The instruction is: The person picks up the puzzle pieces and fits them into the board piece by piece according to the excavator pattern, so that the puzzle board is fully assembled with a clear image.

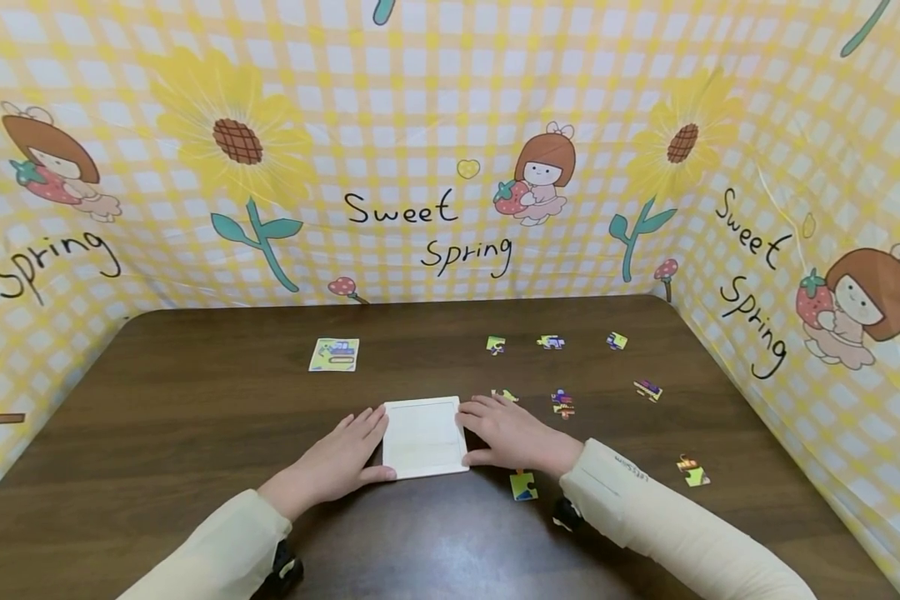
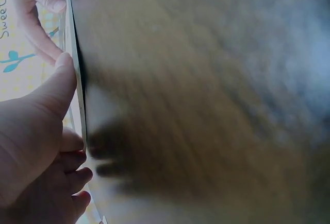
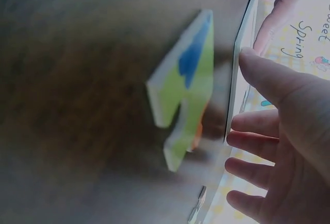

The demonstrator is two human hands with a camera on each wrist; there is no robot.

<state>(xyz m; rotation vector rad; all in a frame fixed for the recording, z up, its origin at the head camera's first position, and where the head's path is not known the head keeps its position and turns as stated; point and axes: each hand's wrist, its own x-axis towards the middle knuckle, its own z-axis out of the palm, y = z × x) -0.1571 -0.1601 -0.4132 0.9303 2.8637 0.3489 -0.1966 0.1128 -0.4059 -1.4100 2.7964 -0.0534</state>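
A white, square, shallow-rimmed puzzle tray (image 1: pixel 423 437) lies flat on the table between both hands. Along its left side my left hand (image 1: pixel 337 462) rests with extended fingers, the thumb at the near corner. My right hand (image 1: pixel 510 433) touches the opposite side with fingers stretched out and thumb near the lower right corner. Close to the right wrist is a green and blue jigsaw piece (image 1: pixel 524 486), large in the right wrist view. Another piece (image 1: pixel 505 396) is partly hidden behind the right fingers. In the left wrist view, the left thumb (image 2: pixel 62 82) meets the tray's edge.
Several more jigsaw pieces lie scattered on the right, among them a green and purple one (image 1: pixel 551 342), a purple one (image 1: pixel 648 390) and a green and orange one (image 1: pixel 693 471). A square picture card (image 1: pixel 334 354) lies back left. Patterned cloth (image 1: pixel 420 150) surrounds the dark wooden table (image 1: pixel 195 417).
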